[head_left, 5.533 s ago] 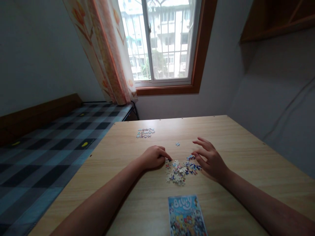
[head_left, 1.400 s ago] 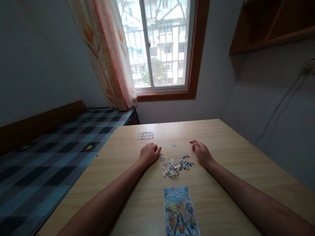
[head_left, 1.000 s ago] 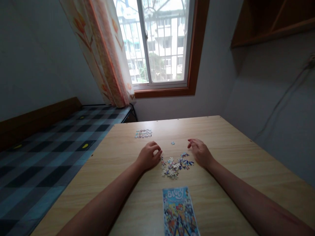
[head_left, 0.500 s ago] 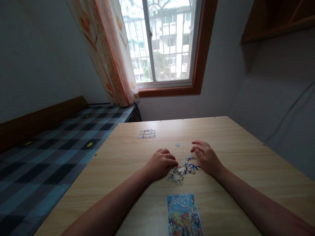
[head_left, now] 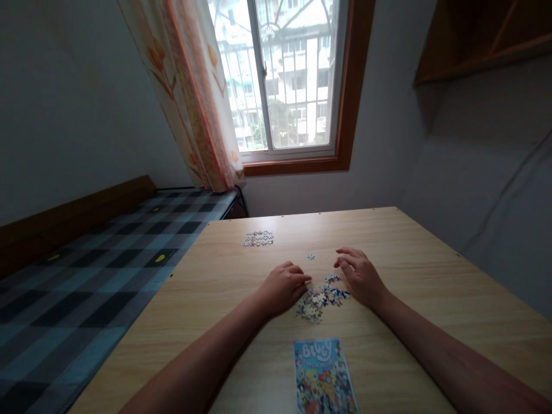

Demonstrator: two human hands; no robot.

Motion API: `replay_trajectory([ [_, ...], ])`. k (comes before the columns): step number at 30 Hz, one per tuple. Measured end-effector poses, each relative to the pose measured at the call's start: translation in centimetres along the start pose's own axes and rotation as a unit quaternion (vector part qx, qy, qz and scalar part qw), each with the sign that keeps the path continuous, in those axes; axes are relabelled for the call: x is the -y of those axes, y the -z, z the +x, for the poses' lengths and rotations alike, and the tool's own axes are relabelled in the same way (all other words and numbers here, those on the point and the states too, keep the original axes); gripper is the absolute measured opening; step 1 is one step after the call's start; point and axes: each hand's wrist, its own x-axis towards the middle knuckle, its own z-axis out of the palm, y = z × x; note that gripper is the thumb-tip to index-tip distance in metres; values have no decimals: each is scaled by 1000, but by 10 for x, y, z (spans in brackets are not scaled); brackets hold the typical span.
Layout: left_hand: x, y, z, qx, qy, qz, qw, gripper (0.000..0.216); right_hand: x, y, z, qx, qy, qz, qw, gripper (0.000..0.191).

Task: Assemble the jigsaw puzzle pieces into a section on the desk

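Observation:
A heap of loose jigsaw pieces (head_left: pixel 321 299) lies in the middle of the wooden table (head_left: pixel 431 276). My left hand (head_left: pixel 282 286) rests on the heap's left edge, knuckles up, fingers curled down onto the pieces; what they pinch is hidden. My right hand (head_left: pixel 360 277) hovers at the heap's right side, fingers bent and slightly apart, holding nothing I can see. One single piece (head_left: pixel 311 256) lies just beyond the hands. A small joined patch of pieces (head_left: pixel 259 238) sits farther back on the left.
A colourful picture card marked "Bluey" (head_left: pixel 324 376) lies near the table's front edge. A bed with a blue-and-black checked cover (head_left: pixel 86 276) adjoins the table's left side. Window and curtain (head_left: pixel 198 98) are behind; a wall runs along the right.
My left hand has moved right from beside the heap onto its left edge over the last second. My right hand stayed at the heap's right side. The view shifted slightly.

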Motion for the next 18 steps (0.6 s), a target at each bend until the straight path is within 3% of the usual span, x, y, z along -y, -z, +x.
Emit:
replay_trajectory([
  [7,1,-3,1,-4,22,-15,1000,22,2,0,0,-6,2,3,1000,41],
  [12,8,-5,0,-25,61,-93,993,9,-3,0,1,-6,-13,25,1000,40],
  [18,26,6,-5,-173,196,-183,948,11,-10,-1,0,-11,-50,55,997,41],
])
